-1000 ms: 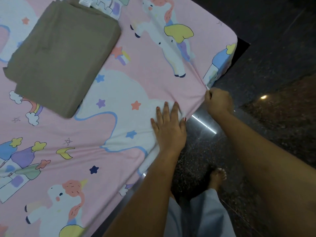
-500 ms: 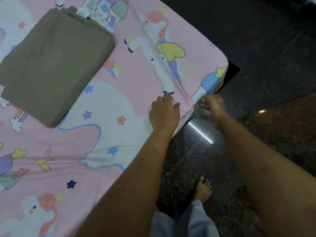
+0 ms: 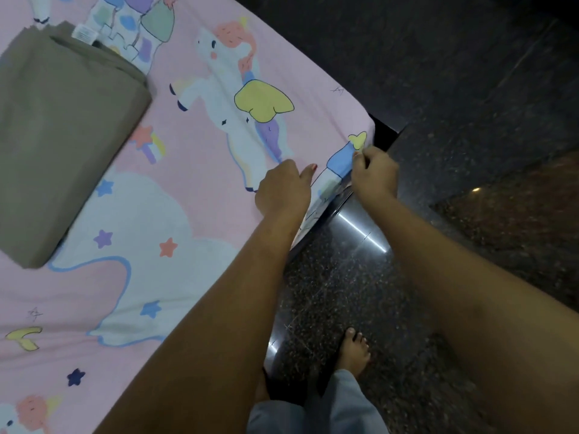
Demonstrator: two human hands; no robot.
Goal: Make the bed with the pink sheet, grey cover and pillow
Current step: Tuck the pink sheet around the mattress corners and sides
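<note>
right hand (image 3: 374, 178) nearer corner, pinching pink sheet (image 3: 200, 151)

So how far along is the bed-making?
Done: the sheet is spread flat. In hand: the right hand pinches its edge by the corner while the left hand rests on top. Left: the cover lies folded on the sheet, and no pillow is in view.

matt cloth pink sheet (image 3: 194, 145), matt cloth grey cover (image 3: 62, 136), glossy speckled floor (image 3: 344, 292)
</note>
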